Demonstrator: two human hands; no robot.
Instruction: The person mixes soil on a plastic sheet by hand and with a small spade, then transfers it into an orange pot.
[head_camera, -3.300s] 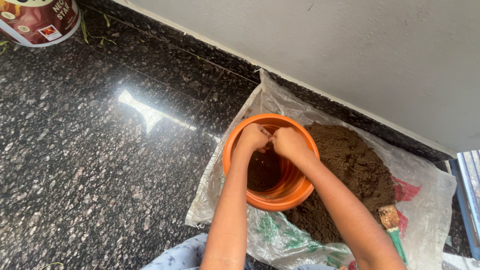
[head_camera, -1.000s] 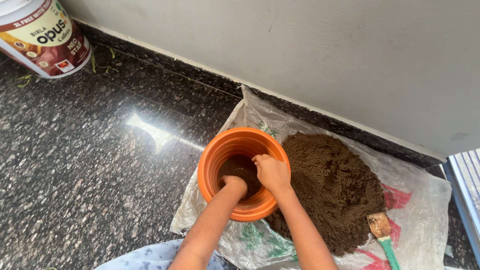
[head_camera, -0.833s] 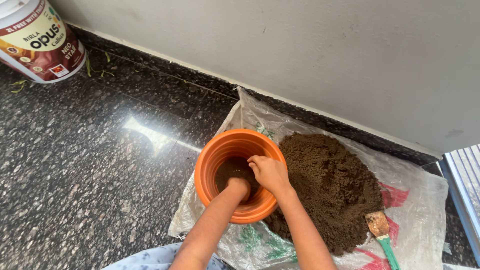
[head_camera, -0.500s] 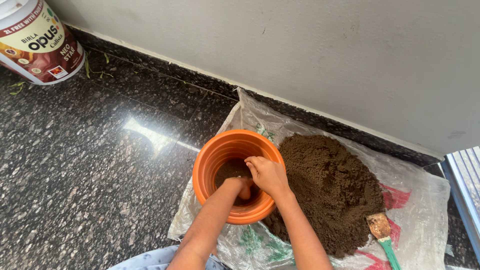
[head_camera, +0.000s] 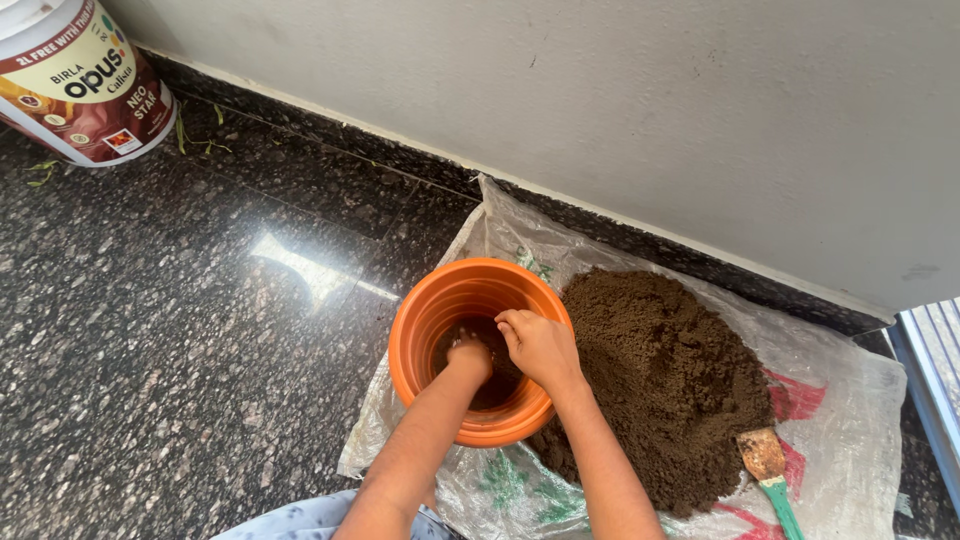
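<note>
An orange plastic pot stands on the left edge of a clear plastic sack. Dark soil lies in its bottom. Both of my hands are down inside it. My left hand presses into the soil with its fingers hidden. My right hand rests curled just under the right rim, fingers pointing down into the soil. Whether either hand holds soil cannot be seen.
A mound of brown soil lies on the plastic sack right of the pot. A trowel with a green handle lies at the sack's lower right. A paint bucket stands top left on the granite floor, by the wall.
The view has shifted since the earliest frame, where both hands met above the pot's rim. Now they are deep inside the pot; over the last second the left hand moved slightly in the soil.
</note>
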